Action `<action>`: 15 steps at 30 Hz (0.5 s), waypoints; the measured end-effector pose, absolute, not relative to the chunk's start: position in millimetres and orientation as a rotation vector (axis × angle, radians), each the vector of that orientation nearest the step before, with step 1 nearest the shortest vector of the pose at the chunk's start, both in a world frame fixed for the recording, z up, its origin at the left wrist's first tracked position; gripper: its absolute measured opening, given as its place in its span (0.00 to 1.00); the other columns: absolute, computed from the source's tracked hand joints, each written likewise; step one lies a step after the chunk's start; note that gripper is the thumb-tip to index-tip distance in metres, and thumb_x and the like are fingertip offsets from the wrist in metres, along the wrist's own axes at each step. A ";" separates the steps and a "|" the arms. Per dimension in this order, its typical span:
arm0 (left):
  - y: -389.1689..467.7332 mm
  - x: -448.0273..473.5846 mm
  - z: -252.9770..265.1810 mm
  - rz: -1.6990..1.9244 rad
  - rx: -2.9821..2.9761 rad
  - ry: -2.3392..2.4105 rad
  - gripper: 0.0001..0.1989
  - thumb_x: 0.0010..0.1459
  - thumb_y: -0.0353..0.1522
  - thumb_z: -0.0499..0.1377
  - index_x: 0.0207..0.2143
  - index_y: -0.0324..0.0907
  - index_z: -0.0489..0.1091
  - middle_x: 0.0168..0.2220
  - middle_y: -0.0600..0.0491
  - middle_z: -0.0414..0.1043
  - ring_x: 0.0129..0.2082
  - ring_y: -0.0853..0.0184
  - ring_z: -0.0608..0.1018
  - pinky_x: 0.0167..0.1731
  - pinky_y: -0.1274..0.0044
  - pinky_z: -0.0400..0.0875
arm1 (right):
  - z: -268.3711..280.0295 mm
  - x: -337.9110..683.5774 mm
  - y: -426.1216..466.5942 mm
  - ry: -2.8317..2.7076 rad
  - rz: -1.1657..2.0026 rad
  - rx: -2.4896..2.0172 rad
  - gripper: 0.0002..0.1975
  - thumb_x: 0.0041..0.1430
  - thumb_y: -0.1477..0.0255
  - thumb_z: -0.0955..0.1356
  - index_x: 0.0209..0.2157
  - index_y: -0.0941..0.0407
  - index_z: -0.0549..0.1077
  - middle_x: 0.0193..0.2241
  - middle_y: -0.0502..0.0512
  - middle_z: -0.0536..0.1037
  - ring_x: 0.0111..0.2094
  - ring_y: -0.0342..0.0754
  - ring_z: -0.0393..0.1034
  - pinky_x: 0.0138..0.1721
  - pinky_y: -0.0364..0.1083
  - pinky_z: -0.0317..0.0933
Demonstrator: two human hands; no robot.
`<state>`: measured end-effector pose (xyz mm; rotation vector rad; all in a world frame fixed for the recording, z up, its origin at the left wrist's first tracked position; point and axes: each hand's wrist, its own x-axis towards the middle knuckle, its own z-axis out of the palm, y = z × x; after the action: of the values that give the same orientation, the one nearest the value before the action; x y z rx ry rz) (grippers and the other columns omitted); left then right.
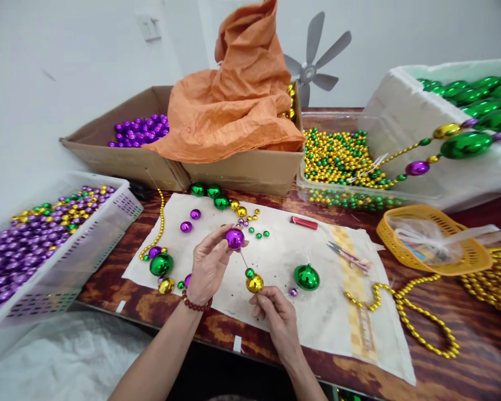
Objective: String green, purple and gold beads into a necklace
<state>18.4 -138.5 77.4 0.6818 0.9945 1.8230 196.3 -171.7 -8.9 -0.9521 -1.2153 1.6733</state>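
My left hand (209, 264), with a beaded bracelet on the wrist, pinches a large shiny purple bead (234, 239) above the white cloth (267, 312). A thin straight wire or needle (244, 259) runs down from it to a small green bead (249, 273) and a gold bead (255, 283). My right hand (278, 317) has its fingers closed just below the gold bead; what sits between the fingertips is hidden. To the right lies a big green bead (307, 277) beside a tiny purple one (293, 292). A strung row of mixed beads (161, 264) rests at the left.
Small scissors (350, 257) and a red-handled tool (304, 223) lie on the cloth. Gold bead strands (426, 323) and a yellow basket (434, 267) are at right. Bead-filled containers stand around: a white crate (108, 206), cardboard boxes (242, 172), a clear bin (359, 195).
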 end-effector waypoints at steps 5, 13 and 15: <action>-141.2 28.2 81.4 1.819 0.666 0.959 0.16 0.52 0.37 0.71 0.44 0.45 0.82 0.44 0.47 0.82 0.40 0.61 0.83 0.46 0.66 0.79 | -4.3 188.9 -170.2 -1.145 1.682 -0.951 0.13 0.65 0.61 0.69 0.33 0.56 0.76 0.22 0.50 0.77 0.21 0.42 0.68 0.25 0.40 0.61; -146.2 30.4 84.6 1.851 0.680 1.006 0.15 0.51 0.37 0.72 0.43 0.45 0.82 0.43 0.47 0.82 0.40 0.61 0.83 0.49 0.64 0.79 | -3.2 183.5 -171.0 -1.109 1.697 -0.957 0.14 0.65 0.61 0.69 0.32 0.57 0.76 0.23 0.52 0.79 0.21 0.41 0.68 0.25 0.40 0.60; -147.3 30.1 86.3 1.857 0.702 1.013 0.15 0.52 0.36 0.72 0.43 0.46 0.82 0.42 0.48 0.83 0.40 0.61 0.83 0.49 0.64 0.79 | -3.5 184.0 -170.2 -1.098 1.699 -0.964 0.14 0.64 0.60 0.69 0.32 0.57 0.76 0.23 0.52 0.78 0.21 0.41 0.68 0.24 0.40 0.60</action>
<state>30.1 -147.3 86.3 0.7024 1.0132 1.8566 184.0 -170.2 -3.5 -0.9645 -1.0981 1.6992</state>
